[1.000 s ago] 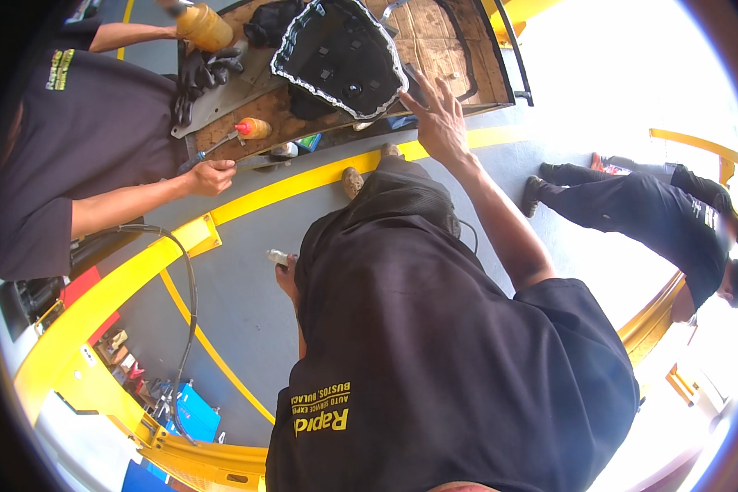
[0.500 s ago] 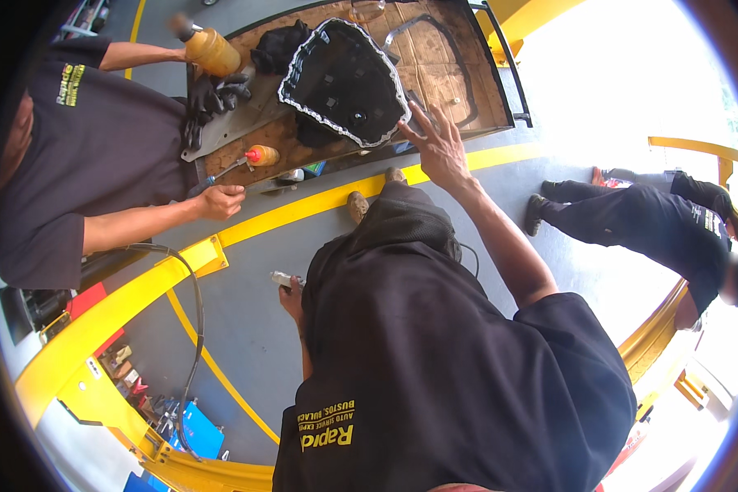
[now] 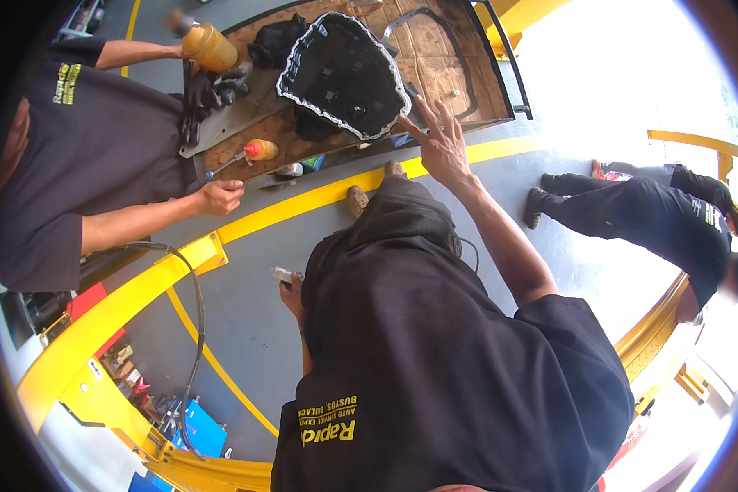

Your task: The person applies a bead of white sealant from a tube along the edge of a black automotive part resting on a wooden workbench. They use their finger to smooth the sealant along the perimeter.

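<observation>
A black oil pan (image 3: 336,78) lies on the workbench, its rim lined with an uneven pale silvery bead. My right hand (image 3: 444,154) is at the pan's near right corner, fingers stretched out and apart. One fingertip is close to the rim; I cannot tell whether it touches. Down at my left side, my left hand (image 3: 292,297) is closed round a small silvery-white tube (image 3: 281,274), partly hidden by the fingers and my shirt. A dark flat gasket (image 3: 459,61) lies on the cardboard to the right of the pan.
At the left a co-worker holds an amber bottle (image 3: 211,47) and, in the other hand, a tool by a small red-capped bottle (image 3: 261,150). Black gloves (image 3: 213,97) lie nearby. A yellow lift arm (image 3: 123,316) crosses the lower left. Another person (image 3: 631,205) bends over at the right.
My right hand has drawn back slightly from the pan's corner, its fingers spread a little more. My left hand still holds the tube low at my side.
</observation>
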